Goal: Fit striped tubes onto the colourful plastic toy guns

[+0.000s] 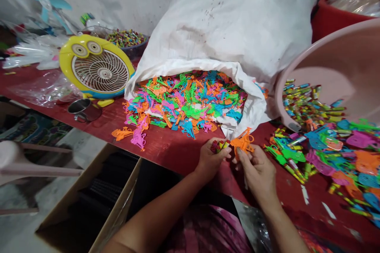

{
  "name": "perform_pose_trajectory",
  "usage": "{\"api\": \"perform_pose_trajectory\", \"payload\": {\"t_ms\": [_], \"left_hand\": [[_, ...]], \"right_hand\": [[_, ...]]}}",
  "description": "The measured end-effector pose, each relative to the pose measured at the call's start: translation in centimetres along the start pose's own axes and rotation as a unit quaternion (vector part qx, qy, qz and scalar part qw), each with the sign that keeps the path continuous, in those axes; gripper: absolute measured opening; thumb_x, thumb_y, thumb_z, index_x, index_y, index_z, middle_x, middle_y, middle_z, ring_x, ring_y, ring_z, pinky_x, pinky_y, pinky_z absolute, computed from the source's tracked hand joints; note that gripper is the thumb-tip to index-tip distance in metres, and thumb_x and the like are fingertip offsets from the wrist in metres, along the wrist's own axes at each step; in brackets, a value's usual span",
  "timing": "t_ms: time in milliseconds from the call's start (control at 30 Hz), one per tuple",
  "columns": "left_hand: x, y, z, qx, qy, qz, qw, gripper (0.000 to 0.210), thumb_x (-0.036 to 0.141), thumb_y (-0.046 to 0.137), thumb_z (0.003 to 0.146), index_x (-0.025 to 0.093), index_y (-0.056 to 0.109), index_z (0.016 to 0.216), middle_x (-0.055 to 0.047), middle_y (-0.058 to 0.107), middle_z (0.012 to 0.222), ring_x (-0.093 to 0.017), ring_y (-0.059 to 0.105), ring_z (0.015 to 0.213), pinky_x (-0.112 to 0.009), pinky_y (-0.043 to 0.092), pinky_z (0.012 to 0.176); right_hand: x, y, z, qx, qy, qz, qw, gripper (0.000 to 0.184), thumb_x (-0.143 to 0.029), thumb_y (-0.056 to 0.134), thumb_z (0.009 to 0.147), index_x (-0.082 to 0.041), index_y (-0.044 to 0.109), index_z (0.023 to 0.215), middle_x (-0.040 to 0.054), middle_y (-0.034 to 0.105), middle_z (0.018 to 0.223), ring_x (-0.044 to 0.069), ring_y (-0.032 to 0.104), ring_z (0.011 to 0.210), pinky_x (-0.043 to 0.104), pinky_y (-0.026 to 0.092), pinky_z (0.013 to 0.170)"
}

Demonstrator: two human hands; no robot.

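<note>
My left hand (210, 159) is closed around a few small tubes in red and yellow wrapping (220, 146), their ends showing above the fingers. Close beside it, my right hand (257, 170) pinches an orange plastic toy piece (242, 142) between thumb and fingers. Both hands are over the front edge of the red table (175, 154). Behind them lies a white sack (225, 19) on its side, with a heap of orange, green, blue and pink plastic toy pieces (190, 99) spilling from its mouth.
A tipped pink tub (332, 55) holds wrapped tubes (308, 101). Toy pieces with tubes (353, 158) are piled at right. At left stand a yellow fan (103, 73) and a metal cup (85, 110). A cardboard box (118, 205) and a plastic stool (35, 162) are below.
</note>
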State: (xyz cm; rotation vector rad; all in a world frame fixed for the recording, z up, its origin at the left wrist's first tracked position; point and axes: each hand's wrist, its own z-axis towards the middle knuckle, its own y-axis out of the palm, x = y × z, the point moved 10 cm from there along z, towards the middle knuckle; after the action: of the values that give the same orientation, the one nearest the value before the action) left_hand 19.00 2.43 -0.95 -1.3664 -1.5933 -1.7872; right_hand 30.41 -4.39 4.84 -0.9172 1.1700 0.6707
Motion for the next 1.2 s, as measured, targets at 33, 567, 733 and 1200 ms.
{"api": "perform_pose_trajectory", "payload": {"t_ms": [33,567,733,1200], "left_hand": [[0.0,0.0,0.0,0.000,0.002,-0.002,1.000,0.031,0.030,0.077,0.073,0.014,0.062,0.095,0.000,0.065,0.069,-0.012,0.060,0.055,-0.021,0.045,0.055],[0.2,0.1,-0.1,-0.016,0.027,0.028,0.999,0.031,0.036,0.074,0.075,0.014,0.065,0.095,0.000,0.063,0.068,-0.011,0.057,0.058,-0.022,0.045,0.059],[0.7,0.6,-0.5,-0.049,0.070,0.091,0.992,0.028,0.037,0.070,0.080,0.014,0.065,0.095,0.000,0.060,0.066,-0.012,0.054,0.058,-0.024,0.044,0.058],[0.7,-1.3,-0.3,0.064,-0.039,0.032,0.997,0.039,0.041,0.080,0.071,0.014,0.062,0.092,0.007,0.046,0.056,-0.006,0.036,0.046,-0.017,0.027,0.044]], "right_hand": [[-0.1,-0.1,0.0,0.008,-0.001,-0.009,1.000,0.031,-0.049,0.063,0.088,-0.020,0.060,0.100,-0.0002,0.063,0.067,0.014,0.057,0.053,0.023,0.046,0.048],[0.1,-0.7,-0.2,0.016,-0.057,-0.138,0.989,0.026,-0.045,0.055,0.093,-0.021,0.059,0.104,-0.0004,0.064,0.072,0.015,0.060,0.057,0.025,0.047,0.054],[0.4,-0.3,-0.1,0.001,-0.064,-0.131,0.989,0.026,-0.044,0.053,0.094,-0.021,0.060,0.104,-0.0007,0.063,0.069,0.015,0.059,0.056,0.026,0.047,0.054],[-1.3,-19.0,3.4,0.274,0.058,-0.184,0.942,0.039,-0.056,0.057,0.082,-0.018,0.060,0.091,0.0038,0.063,0.062,0.017,0.054,0.047,0.031,0.041,0.050]]}}
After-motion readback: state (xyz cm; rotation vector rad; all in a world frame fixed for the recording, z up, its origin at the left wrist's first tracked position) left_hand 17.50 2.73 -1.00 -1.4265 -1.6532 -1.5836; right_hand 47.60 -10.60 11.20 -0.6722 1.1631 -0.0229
